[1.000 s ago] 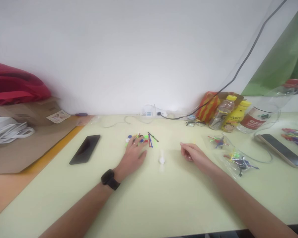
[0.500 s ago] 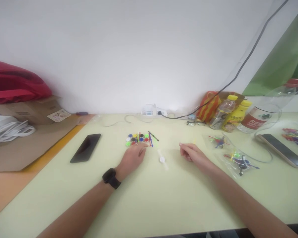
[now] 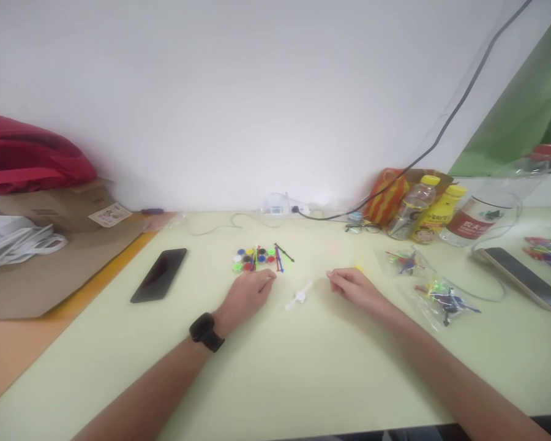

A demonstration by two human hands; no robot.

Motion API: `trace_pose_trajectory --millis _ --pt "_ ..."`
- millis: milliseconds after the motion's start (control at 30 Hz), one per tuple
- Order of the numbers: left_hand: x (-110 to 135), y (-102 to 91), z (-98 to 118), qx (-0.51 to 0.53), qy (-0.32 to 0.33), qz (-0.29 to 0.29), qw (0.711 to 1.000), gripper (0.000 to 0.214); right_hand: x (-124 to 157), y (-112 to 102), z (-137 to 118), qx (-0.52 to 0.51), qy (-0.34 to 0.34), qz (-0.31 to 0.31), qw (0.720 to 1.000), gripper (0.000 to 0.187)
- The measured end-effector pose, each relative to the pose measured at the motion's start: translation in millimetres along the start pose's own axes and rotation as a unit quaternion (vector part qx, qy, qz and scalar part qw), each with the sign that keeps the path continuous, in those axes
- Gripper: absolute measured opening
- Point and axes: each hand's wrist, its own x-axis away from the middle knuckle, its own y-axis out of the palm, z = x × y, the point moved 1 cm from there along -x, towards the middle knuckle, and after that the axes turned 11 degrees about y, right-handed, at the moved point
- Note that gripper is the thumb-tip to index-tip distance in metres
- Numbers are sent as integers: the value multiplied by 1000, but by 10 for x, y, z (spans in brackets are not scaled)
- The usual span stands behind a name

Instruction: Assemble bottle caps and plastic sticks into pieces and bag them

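Observation:
My left hand [image 3: 249,291], with a black watch on the wrist, rests on the pale green table [image 3: 275,367], fingers curled in a pinch just below a cluster of small coloured discs and sticks [image 3: 259,258]. A small white spinner-like piece [image 3: 299,296] lies on the table between my hands. My right hand [image 3: 351,283] lies to its right, fingers curled together; what they hold, if anything, is too small to see.
A black phone [image 3: 158,274] lies left of the discs. Clear bags of coloured pieces [image 3: 434,289], bottles [image 3: 417,208], glasses [image 3: 362,228] and a second phone [image 3: 518,275] sit on the right. A power strip [image 3: 278,208] is at the wall, cardboard boxes [image 3: 50,208] at the left.
My left hand has drawn back off the coloured discs and closed its fingers. The white piece has turned on the table. My right hand has shifted slightly left.

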Motion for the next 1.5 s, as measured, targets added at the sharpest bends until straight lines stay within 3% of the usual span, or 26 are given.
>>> trace_pose_trajectory --millis 1333,1500 --pt "34 -49 118 6 15 -27 1000 32 -2 28 16 102 -88 31 990 49" --pt "36 -35 106 6 17 -24 1000 32 56 89 34 98 -153 -9 983 33"
